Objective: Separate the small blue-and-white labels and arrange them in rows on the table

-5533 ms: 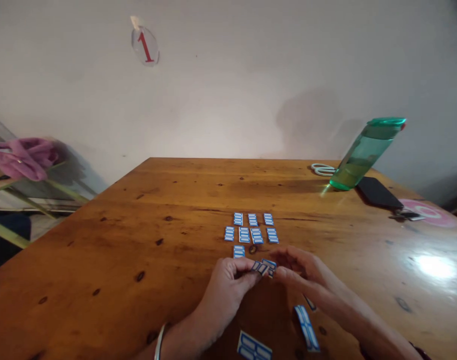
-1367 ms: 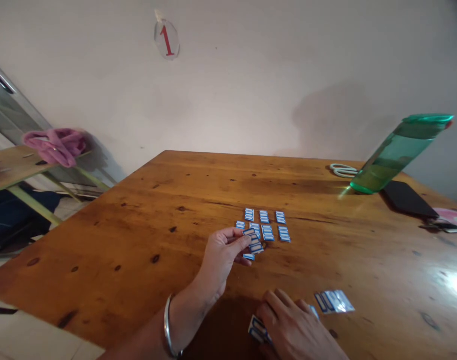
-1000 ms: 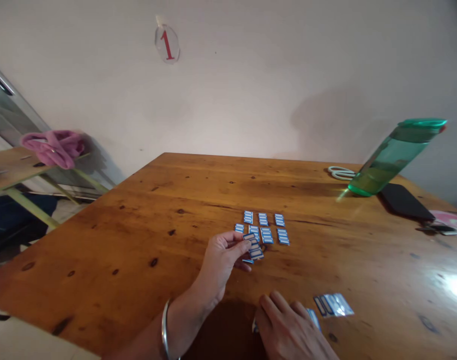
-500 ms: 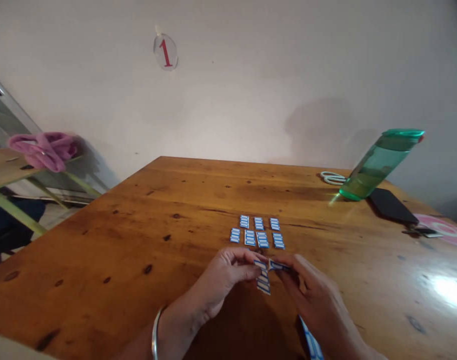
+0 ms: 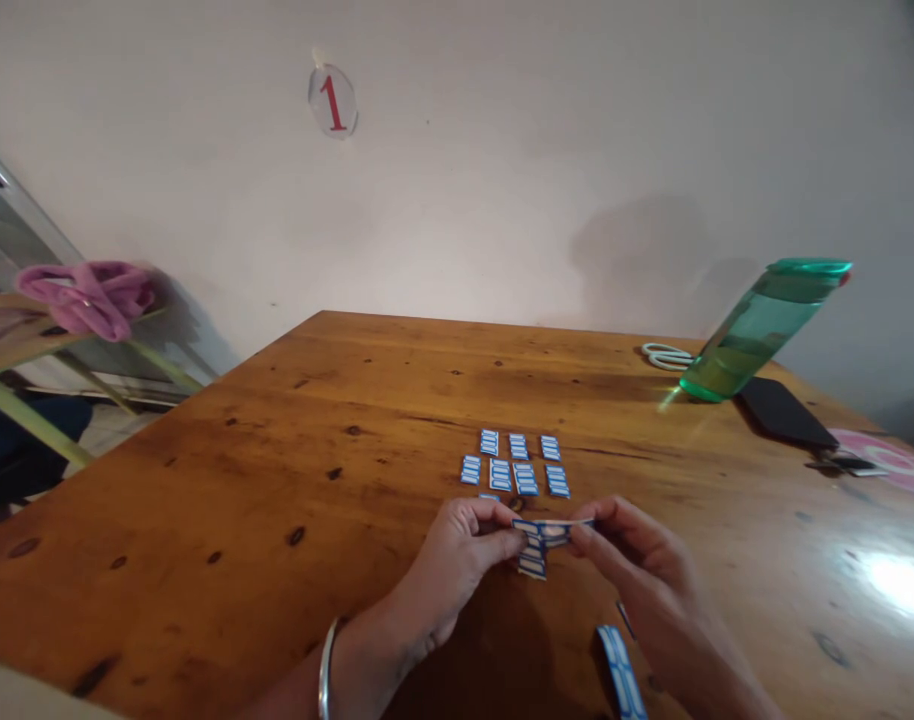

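Observation:
Between thumb and fingers, my left hand (image 5: 472, 540) pinches a small piece of blue-and-white labels (image 5: 532, 566), white boxes with blue borders. My right hand (image 5: 644, 580) is closed on the outer end of a narrow blue-and-white label strip (image 5: 554, 534), which meets the left piece at its upper part. Whether the two are joined I cannot tell. Beyond my hands, several small label pieces (image 5: 500, 475) lie in two rows on the table. Part of another piece (image 5: 489, 497) peeks out behind my left hand. A longer label strip (image 5: 620, 672) lies below my right hand.
The wooden table (image 5: 352, 370) reaches to the wall. At its right stand a tilted-looking green bottle (image 5: 761, 330), a white coiled cable (image 5: 663, 356), a black flat device (image 5: 787, 412) and a pink-and-white round item (image 5: 896, 460). A pink cloth (image 5: 89, 298) lies on a side table at left.
My right hand has shifted slightly right and turned, so the strip between my hands now stretches out flatter. The longer strip near the bottom is less covered, and a label piece behind my left hand shows.

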`<state>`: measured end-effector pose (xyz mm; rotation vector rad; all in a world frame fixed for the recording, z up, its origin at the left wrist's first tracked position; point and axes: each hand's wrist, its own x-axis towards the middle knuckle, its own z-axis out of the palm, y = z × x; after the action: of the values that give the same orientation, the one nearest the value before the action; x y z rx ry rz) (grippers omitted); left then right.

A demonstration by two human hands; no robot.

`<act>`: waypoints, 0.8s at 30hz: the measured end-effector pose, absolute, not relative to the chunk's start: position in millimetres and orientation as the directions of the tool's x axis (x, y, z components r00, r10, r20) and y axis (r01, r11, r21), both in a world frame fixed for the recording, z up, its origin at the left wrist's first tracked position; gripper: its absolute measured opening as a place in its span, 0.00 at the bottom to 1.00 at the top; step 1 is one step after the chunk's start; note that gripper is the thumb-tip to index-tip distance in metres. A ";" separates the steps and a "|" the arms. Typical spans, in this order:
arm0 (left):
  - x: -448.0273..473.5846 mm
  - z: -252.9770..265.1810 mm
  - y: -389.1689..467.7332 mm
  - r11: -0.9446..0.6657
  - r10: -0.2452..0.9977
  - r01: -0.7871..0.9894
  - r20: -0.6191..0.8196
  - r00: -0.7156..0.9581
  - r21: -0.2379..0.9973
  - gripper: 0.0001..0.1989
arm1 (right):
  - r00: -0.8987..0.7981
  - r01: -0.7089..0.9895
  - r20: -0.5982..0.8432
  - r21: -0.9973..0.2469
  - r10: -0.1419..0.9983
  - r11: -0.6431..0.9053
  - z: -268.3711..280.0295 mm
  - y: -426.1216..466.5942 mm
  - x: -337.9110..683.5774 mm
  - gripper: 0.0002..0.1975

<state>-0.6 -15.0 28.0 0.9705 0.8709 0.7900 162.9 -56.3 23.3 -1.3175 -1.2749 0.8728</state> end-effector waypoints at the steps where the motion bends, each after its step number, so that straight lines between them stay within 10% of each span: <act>1: -0.2 27.0 -14.4 0.368 0.860 -0.161 -0.270 0.434 0.916 0.11 | 0.184 0.206 0.183 -0.968 0.966 0.144 24.9 -57.7 164.9 0.07; 7: 4.0 16.4 -11.4 0.354 0.852 -0.103 -0.276 0.444 0.929 0.18 | -0.048 0.425 0.191 -0.884 0.980 0.194 36.7 -63.7 156.6 0.08; 24: 7.5 16.8 -14.6 0.285 0.852 -0.061 -0.223 0.474 0.957 0.10 | 0.095 0.698 0.245 -0.707 0.965 0.111 24.5 -58.7 154.1 0.12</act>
<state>7.5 -14.6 16.8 1.1164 0.8806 0.7292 154.1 -58.7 24.5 -1.6480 -1.6634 0.4639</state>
